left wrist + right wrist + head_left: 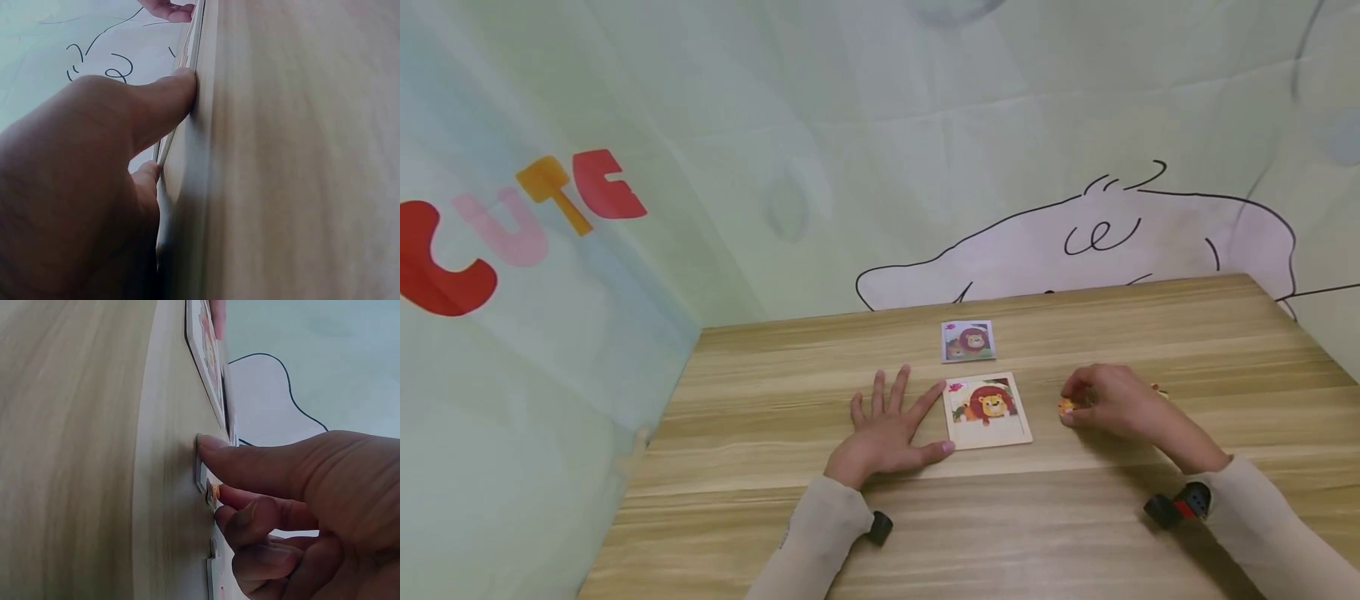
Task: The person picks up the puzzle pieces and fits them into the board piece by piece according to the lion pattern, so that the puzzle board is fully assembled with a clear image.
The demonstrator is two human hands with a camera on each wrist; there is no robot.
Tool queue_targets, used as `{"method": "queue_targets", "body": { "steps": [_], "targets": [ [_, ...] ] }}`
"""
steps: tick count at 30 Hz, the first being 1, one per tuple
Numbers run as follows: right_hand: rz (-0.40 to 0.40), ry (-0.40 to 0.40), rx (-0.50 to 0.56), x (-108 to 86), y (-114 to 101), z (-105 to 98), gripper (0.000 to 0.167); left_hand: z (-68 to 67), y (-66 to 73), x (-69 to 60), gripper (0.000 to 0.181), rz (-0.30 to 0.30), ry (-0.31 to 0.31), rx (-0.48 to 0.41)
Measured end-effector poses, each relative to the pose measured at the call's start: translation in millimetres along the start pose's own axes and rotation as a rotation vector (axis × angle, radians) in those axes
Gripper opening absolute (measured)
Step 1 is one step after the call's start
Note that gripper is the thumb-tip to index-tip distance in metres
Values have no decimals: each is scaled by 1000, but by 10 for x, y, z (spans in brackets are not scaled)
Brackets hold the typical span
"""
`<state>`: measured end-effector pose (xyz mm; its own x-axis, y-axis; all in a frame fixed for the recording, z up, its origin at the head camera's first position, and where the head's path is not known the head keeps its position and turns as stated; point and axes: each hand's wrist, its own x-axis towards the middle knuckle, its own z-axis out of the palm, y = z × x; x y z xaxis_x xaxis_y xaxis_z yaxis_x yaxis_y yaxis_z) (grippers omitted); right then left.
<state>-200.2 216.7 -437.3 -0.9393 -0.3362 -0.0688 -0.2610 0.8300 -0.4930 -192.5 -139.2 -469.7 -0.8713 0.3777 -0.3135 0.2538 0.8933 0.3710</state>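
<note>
A square wooden puzzle board [992, 435] with a lion picture lies on the table, its lower strip bare. My left hand [883, 437] lies beside it with the fingers spread. Its thumb and index fingertip touch the board's left edge. To the right of the board, my right hand [1112, 402] pinches a small orange-patterned puzzle piece [1065, 407] between thumb and fingers. The right wrist view shows the piece [200, 474] at the table surface, partly hidden by the thumb. Another puzzle piece [215, 578] lies close to the curled fingers.
Just behind the board lies a picture card [967, 342] with a matching lion. Part of a loose piece [1161, 390] shows beyond the right hand. The wood-grain table [760, 400] meets a printed cloth backdrop [775, 167] at its far and left sides.
</note>
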Motion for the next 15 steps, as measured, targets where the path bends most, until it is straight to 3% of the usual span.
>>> {"method": "queue_targets", "body": {
  "steps": [9, 15],
  "targets": [
    [6, 36, 81, 19, -36, -64, 13, -4, -3, 8, 94, -1, -4, 17],
    [-27, 90, 158, 71, -123, -91, 10, -16, 16, -18, 93, 6, 3, 20]
  ]
}}
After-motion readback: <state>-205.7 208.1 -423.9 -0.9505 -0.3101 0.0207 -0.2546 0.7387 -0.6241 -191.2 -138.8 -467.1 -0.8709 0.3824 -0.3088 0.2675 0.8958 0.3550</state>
